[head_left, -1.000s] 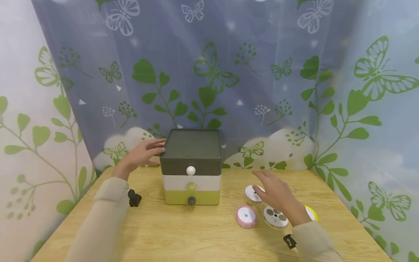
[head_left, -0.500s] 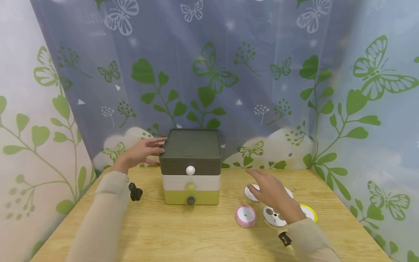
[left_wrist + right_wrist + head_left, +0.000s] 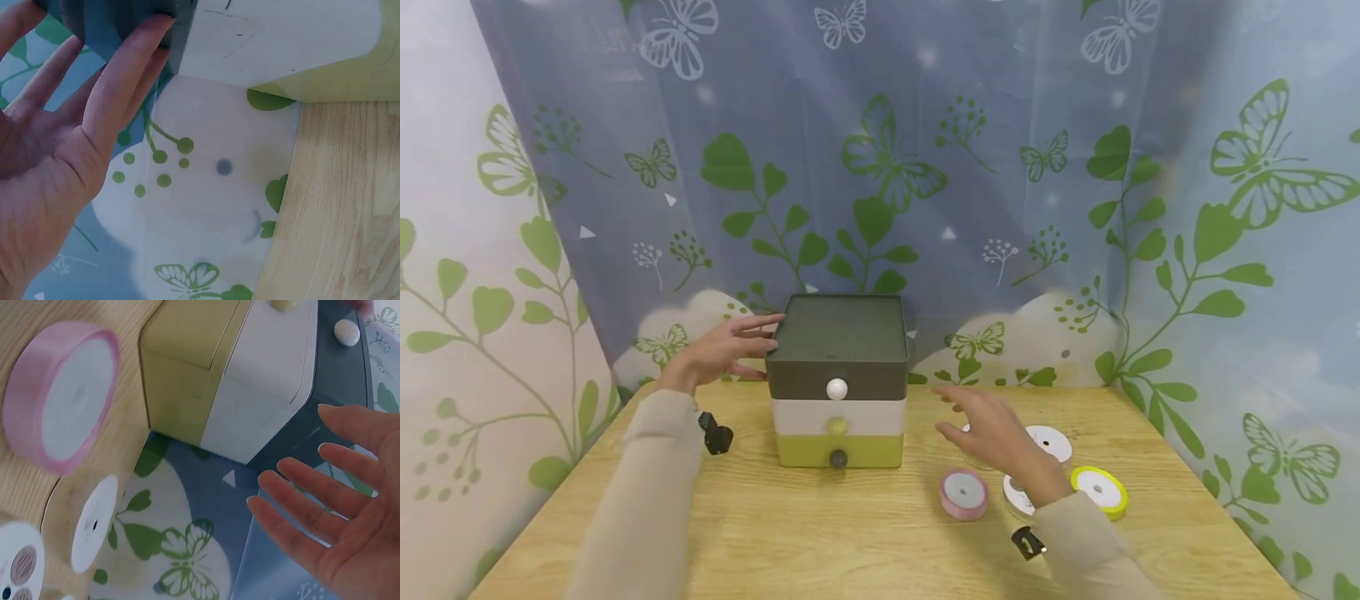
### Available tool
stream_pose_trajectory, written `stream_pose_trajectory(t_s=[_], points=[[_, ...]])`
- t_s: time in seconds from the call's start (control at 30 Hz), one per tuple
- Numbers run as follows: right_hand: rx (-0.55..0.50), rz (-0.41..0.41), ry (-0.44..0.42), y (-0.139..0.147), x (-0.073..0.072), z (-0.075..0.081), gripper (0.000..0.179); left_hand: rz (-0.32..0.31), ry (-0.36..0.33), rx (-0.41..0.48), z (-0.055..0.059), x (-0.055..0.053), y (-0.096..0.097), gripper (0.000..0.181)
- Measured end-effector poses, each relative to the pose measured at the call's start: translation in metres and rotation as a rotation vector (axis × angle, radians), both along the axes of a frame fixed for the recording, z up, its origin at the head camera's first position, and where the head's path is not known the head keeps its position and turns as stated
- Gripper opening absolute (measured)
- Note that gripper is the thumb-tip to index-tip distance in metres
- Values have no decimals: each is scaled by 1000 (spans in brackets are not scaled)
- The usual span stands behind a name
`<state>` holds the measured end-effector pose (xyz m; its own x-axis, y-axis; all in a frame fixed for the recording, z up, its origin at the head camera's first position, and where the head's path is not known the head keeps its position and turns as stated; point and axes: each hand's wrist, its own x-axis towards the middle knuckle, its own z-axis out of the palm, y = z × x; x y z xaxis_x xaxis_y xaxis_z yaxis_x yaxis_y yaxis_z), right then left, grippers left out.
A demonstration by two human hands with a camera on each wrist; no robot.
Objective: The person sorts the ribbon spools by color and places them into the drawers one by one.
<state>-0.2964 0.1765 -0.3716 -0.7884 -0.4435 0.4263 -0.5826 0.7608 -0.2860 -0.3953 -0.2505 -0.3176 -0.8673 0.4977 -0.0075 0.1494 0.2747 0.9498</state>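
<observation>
A three-tier drawer box (image 3: 838,417) stands near the back of the table, with a dark top tier, a white middle and a yellow-green bottom, each with a round knob. My left hand (image 3: 722,350) rests its fingertips on the dark tier's left side; the left wrist view shows the fingers extended against it. To the right of the box my right hand (image 3: 996,429) hovers with fingers spread and holds nothing. Partly hidden beneath it are a white-faced spool (image 3: 94,525) and a ribbon spool with brown circles (image 3: 22,559). A pink ribbon spool (image 3: 964,493) lies closer to the front.
Right of my right hand lie a yellow-rimmed spool (image 3: 1099,490) and another white spool (image 3: 1051,444). A butterfly-and-leaf patterned cloth (image 3: 880,167) hangs behind and beside the wooden table (image 3: 820,533).
My right hand has moved left toward the box, uncovering the white spool and the yellow-rimmed spool on the right. The left hand stays at the box's side, nearly still.
</observation>
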Motion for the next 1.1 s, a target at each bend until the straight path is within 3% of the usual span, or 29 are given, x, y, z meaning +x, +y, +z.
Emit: stream_pose_trajectory(t_s=[0.43, 0.63, 0.87, 1.1], points=[[-107, 111, -41, -35, -1, 7, 48, -4, -49, 23, -2, -6, -1, 73], [-176, 117, -99, -56, -2, 6, 46, 7, -49, 27, -4, -5, -1, 71], [-350, 162, -151, -80, -3, 5, 41, 26, -40, 38, -6, -2, -1, 69], [-458, 134, -188, -98, -5, 10, 36, 30, -24, 30, -7, 0, 0, 70]])
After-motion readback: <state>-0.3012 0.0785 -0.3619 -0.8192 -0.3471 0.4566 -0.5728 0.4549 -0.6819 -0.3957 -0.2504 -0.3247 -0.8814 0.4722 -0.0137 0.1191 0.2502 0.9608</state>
